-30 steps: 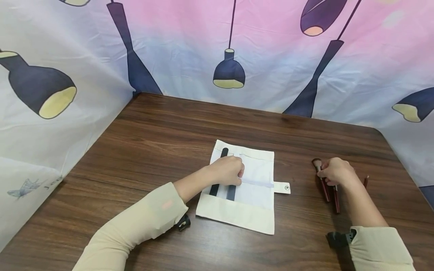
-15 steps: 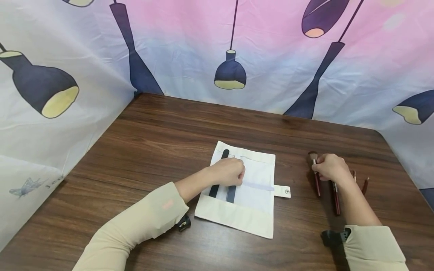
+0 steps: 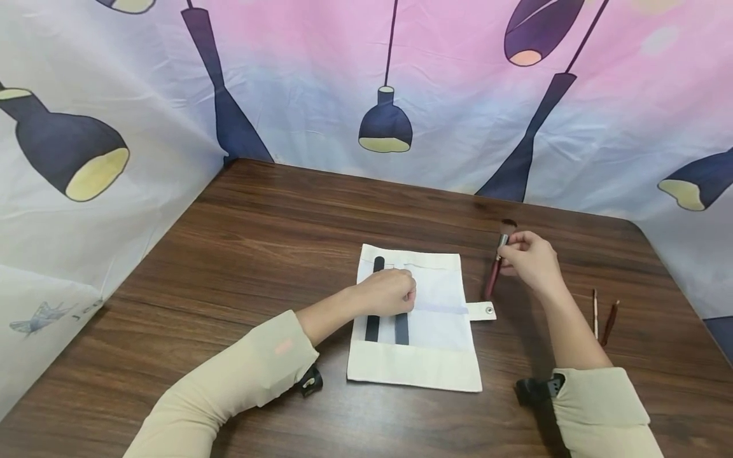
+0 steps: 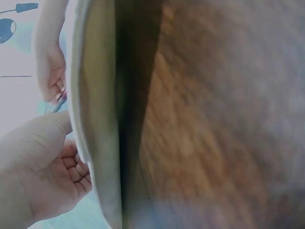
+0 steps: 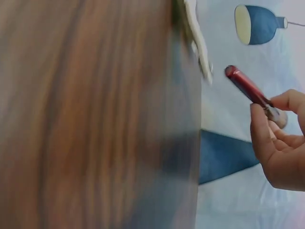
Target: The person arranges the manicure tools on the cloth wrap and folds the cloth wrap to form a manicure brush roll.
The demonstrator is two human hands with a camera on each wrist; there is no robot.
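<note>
My right hand pinches a makeup brush with a red handle, silver ferrule and fluffy brown head, up and to the right of the cream cloth brush roll. In the right wrist view thumb and fingers grip the brush near its ferrule, handle pointing away. My left hand lies over the roll with curled fingers and appears to hold its cloth; the fingertips are hidden behind the cloth edge in the left wrist view. Beneath it lie a black bar and a grey-blue bar.
Two thin reddish sticks, a pale-tipped one and a darker one, lie on the wooden table right of my right forearm. A snap strap sticks out from the roll. Printed fabric curtains stand along the table's back and left.
The right hand has carried the makeup brush left and away from the others toward the roll. The roll has turned slightly, its lower end swinging right. The left hand has barely moved.
</note>
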